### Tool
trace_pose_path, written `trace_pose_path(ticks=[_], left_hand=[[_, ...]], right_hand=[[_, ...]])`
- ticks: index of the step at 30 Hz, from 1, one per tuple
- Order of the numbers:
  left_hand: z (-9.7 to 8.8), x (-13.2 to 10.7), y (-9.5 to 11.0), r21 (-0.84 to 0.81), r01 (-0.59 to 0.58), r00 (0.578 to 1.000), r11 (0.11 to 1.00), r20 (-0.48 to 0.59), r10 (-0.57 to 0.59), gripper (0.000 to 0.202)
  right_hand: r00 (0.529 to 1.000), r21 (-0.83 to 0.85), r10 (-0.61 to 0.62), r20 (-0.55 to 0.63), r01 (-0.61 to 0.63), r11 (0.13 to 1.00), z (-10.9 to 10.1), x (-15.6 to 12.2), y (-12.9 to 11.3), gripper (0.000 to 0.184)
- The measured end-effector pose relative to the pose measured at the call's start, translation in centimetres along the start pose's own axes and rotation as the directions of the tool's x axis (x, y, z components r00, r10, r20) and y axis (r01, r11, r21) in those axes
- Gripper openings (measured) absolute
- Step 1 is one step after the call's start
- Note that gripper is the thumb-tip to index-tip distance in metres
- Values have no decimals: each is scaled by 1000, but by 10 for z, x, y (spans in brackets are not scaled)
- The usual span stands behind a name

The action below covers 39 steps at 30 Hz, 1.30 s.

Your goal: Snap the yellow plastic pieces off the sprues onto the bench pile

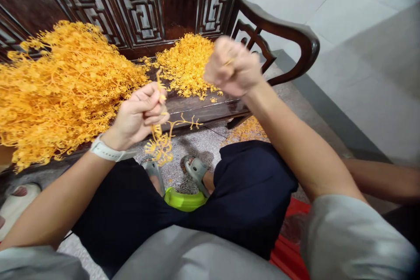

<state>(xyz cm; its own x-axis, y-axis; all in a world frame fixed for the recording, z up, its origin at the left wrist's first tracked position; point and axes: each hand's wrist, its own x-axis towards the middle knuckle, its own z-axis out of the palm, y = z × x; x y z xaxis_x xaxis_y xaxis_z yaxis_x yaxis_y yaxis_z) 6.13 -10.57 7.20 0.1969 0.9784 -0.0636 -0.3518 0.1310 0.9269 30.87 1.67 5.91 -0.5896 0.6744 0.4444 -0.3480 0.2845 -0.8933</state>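
Observation:
My left hand (139,111) is closed around a branched yellow plastic sprig (160,144), whose lower twigs hang below the fingers and whose tip sticks up above the thumb. Raised over the right end of the bench, my right hand (231,68) is closed and smeared by motion. A bit of yellow shows between its fingers, too blurred to make out fully. Behind and left of my left hand lies a large heap of yellow branched sprigs (65,92). Between the hands, a smaller pile of short yellow pieces (185,63) lies on the bench.
The dark wooden bench (203,111) has a carved back and a curved armrest (282,22) at the right. More yellow bits (247,131) lie on the floor below it. A green plastic object (185,200) stands between my feet. Another person's arm (380,179) shows at right.

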Motion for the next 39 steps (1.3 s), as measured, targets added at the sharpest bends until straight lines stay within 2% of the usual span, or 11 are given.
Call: trace_pose_path(ticks=[3, 7, 12, 14, 16, 18, 20, 24, 29, 34, 39], left_hand=[[-24, 3, 3, 64, -147, 982, 987, -106, 153, 23], [-38, 10, 0, 76, -145, 966, 986, -205, 158, 16], [-22, 7, -1, -16, -114, 961, 993, -256, 106, 18], [-16, 6, -2, -26, -121, 959, 992, -260, 110, 24], [-14, 8, -4, -34, -131, 958, 991, -261, 118, 28], [-14, 10, -7, -45, -142, 959, 989, -255, 126, 28], [-15, 13, -9, -55, -161, 959, 985, -245, 143, 28], [-20, 17, -11, -59, -190, 964, 980, -198, 175, 29], [-24, 15, -11, -58, -180, 972, 982, -166, 168, 29], [-16, 9, -8, -43, -205, 972, 978, -129, 198, 34], [-11, 5, -9, 50, -277, 951, 960, -128, 281, 36]], right_hand=[[972, -145, -10, -237, -25, 989, -35, -13, -17, 40], [957, -250, 278, -83, -290, 924, -52, -21, 2, 47], [853, -267, 204, -481, -364, 892, -44, -4, 47, 39], [889, -308, 231, -396, -365, 878, -28, 1, 51, 40], [948, -296, 297, -117, -319, 901, -5, 4, 48, 45], [937, -242, 312, 158, -269, 932, 21, 4, 45, 48], [911, -182, 282, 300, -235, 955, 41, 4, 45, 48], [894, -89, 278, 351, -264, 961, 59, 3, 53, 46], [940, 52, 269, 212, -285, 957, 64, 1, 53, 42], [967, -29, 119, 223, -115, 993, 58, 8, 56, 37], [929, -220, 6, 370, 81, 972, 45, 14, 56, 35]])
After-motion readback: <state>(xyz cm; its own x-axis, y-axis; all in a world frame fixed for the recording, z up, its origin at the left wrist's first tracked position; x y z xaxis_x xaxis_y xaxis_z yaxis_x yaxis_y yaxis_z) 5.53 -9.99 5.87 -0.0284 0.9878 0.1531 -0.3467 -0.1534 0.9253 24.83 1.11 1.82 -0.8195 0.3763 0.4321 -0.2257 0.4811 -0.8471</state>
